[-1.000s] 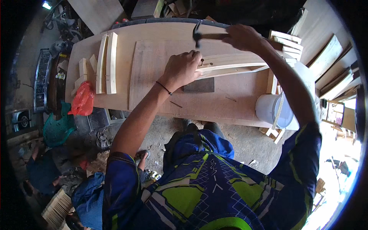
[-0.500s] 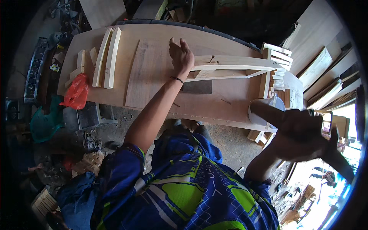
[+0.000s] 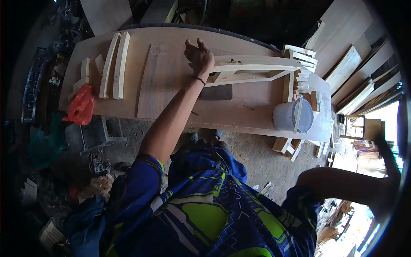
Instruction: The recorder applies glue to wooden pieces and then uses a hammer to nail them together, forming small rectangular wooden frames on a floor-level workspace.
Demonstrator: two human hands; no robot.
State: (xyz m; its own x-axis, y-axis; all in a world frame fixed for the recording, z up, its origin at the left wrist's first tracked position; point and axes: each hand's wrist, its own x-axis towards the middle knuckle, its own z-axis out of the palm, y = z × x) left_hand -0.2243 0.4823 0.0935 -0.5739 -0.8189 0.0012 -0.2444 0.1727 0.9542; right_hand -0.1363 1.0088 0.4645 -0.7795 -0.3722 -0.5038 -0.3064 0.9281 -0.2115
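My left hand (image 3: 200, 60) is against the left end of a pale, slightly curved wooden frame (image 3: 257, 63) lying on the workbench. Its fingers stretch up and apart, and nothing is gripped in them. Two nails (image 3: 232, 60) stand in the frame's upper rail, their heads above the wood. Out at the far right edge, my right hand (image 3: 384, 201) is raised and partly lost in the dark rim. From it a dark, long-handled tool (image 3: 388, 158) sticks upward; its head cannot be made out.
A white bucket (image 3: 284, 118) stands at the bench's right, beside stacked wood pieces (image 3: 303, 81). Two curved rails (image 3: 122, 66) and a red plastic bag (image 3: 81, 105) lie at the left. Loose nails (image 3: 248, 107) are on the bench (image 3: 171, 115). Boards (image 3: 351, 64) lean at the right.
My right hand has swung away from above the bucket to the right edge with the tool, uncovering the bucket. My left hand stays at the frame's end. The whole view has shifted slightly.
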